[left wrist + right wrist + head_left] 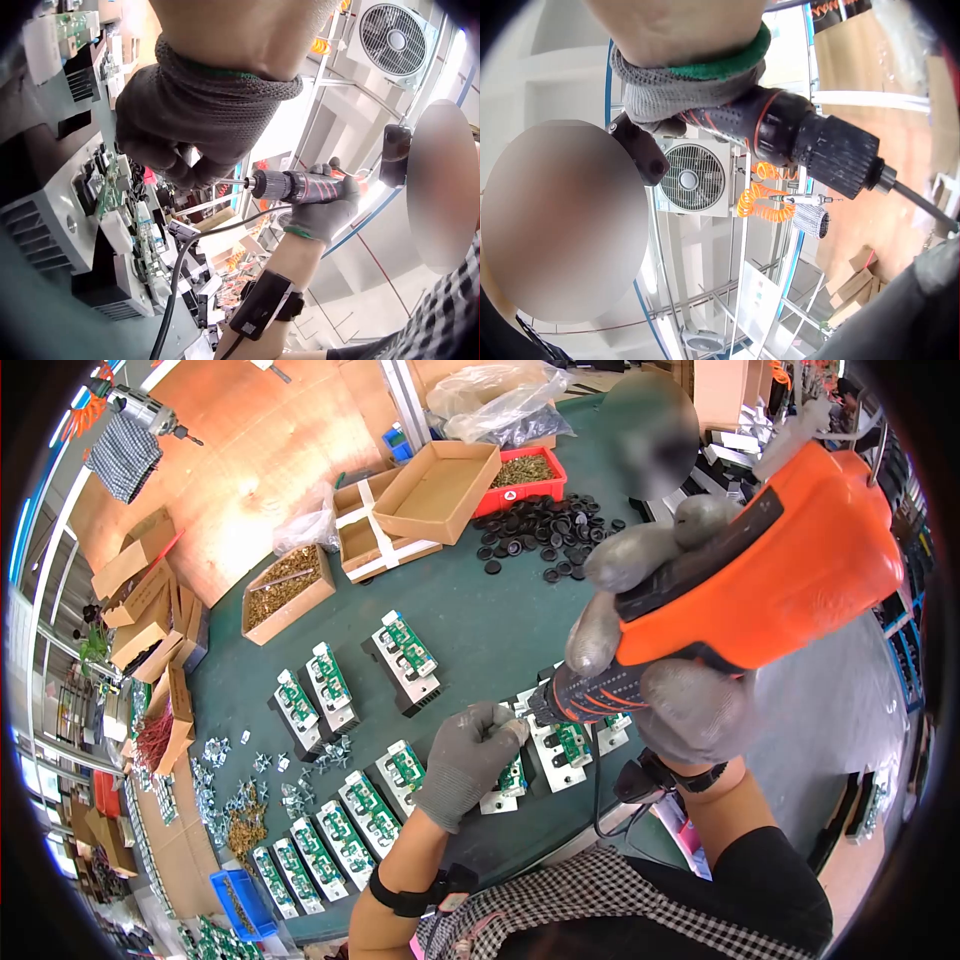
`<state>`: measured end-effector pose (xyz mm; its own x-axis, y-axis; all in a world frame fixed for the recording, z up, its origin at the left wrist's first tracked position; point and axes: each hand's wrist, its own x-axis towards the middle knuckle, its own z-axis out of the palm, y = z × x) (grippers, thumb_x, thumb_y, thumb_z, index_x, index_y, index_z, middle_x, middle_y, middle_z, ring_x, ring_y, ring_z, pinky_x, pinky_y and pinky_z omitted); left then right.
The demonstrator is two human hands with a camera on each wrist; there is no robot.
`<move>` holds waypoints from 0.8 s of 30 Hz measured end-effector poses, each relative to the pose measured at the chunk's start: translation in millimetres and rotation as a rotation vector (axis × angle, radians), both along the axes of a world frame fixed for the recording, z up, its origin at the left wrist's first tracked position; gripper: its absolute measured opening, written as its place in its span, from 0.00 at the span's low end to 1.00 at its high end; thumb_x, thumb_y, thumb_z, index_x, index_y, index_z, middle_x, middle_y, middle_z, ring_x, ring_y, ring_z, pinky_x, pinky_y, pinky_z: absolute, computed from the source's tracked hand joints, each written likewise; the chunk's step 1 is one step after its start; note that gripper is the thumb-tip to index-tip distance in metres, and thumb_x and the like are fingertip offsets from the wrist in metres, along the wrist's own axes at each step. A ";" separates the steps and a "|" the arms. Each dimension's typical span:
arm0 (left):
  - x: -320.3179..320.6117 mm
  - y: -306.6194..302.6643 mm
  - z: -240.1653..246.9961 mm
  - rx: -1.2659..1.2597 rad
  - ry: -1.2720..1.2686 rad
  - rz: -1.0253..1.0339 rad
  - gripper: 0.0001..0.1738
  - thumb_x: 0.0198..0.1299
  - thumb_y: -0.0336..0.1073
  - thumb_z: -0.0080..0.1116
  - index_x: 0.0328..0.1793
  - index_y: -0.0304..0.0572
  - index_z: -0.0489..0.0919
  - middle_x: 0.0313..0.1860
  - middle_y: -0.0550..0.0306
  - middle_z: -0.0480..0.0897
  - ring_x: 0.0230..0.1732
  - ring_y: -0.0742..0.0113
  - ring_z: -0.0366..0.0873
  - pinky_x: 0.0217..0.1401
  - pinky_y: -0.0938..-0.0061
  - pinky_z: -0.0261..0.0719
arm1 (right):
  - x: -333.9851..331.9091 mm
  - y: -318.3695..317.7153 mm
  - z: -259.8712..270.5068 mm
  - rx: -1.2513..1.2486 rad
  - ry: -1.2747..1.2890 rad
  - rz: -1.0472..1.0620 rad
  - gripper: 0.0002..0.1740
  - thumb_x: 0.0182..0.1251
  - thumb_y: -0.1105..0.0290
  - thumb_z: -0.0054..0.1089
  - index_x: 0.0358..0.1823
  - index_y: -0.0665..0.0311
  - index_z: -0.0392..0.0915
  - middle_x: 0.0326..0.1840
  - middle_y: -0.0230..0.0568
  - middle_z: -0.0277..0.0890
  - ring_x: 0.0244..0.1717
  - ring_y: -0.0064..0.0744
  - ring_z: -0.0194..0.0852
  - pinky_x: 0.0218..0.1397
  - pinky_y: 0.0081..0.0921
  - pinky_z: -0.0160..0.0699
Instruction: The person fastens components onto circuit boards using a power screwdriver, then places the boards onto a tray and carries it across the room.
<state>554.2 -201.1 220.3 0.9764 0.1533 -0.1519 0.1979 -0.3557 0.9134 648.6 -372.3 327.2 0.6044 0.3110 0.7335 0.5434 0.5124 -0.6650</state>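
Observation:
The right hand (690, 710), in a grey glove, grips an orange and black power driver (760, 580); its black chuck (840, 154) and long metal bit (922, 202) show in the right wrist view. The gloved left hand (468, 760) pinches at the tip of that bit, seen in the left wrist view with thumb and fingers (195, 169) closed around it. Whether a screw is between them is hidden. Below the hands stand heatsinks with green circuit boards (570, 745), one right beside the left hand.
More board assemblies (345, 840) stand in a row to the left, with three (405, 650) farther back. Loose metal clips (215, 750), black round caps (560, 530), a red bin (520, 485), cardboard trays (435, 490) and a blue bin (243, 905) lie around. A black cable (176, 277) hangs near the hands.

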 end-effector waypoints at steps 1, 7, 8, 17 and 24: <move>-0.1 -1.3 3.1 0.014 0.017 0.003 0.15 0.59 0.41 0.59 0.37 0.32 0.80 0.20 0.57 0.74 0.22 0.74 0.69 0.27 0.73 0.69 | 0.9 -0.1 -1.2 -0.019 -0.015 -0.012 0.41 0.44 0.80 0.54 0.66 0.65 0.56 0.52 0.55 0.72 0.34 0.37 0.80 0.37 0.30 0.83; 0.6 -1.9 0.4 0.064 -0.009 -0.021 0.14 0.59 0.42 0.59 0.36 0.35 0.80 0.24 0.54 0.78 0.25 0.64 0.75 0.31 0.68 0.72 | -3.1 10.6 2.4 0.098 0.275 0.021 0.24 0.43 0.86 0.57 0.47 0.70 0.71 0.41 0.44 0.78 0.38 0.27 0.76 0.39 0.23 0.78; 1.5 -2.2 1.0 0.115 -0.024 -0.034 0.14 0.59 0.42 0.59 0.36 0.37 0.81 0.25 0.54 0.79 0.26 0.62 0.77 0.33 0.67 0.73 | -2.4 11.7 1.2 0.096 0.292 0.007 0.21 0.43 0.86 0.57 0.44 0.70 0.73 0.40 0.43 0.78 0.38 0.25 0.76 0.39 0.22 0.77; -3.9 8.3 6.4 0.873 -0.385 -0.246 0.10 0.50 0.43 0.65 0.38 0.51 0.85 0.44 0.61 0.79 0.54 0.58 0.72 0.61 0.59 0.63 | 10.5 15.6 -30.4 -0.040 0.258 0.034 0.28 0.44 0.85 0.55 0.52 0.67 0.68 0.42 0.39 0.77 0.34 0.22 0.76 0.35 0.22 0.78; 12.2 0.5 12.7 0.969 -0.332 -0.183 0.11 0.51 0.42 0.63 0.40 0.51 0.83 0.41 0.61 0.80 0.52 0.57 0.72 0.62 0.58 0.62 | 19.4 21.5 -25.2 -0.174 0.239 0.163 0.31 0.45 0.83 0.61 0.55 0.66 0.67 0.44 0.33 0.77 0.43 0.19 0.74 0.48 0.22 0.75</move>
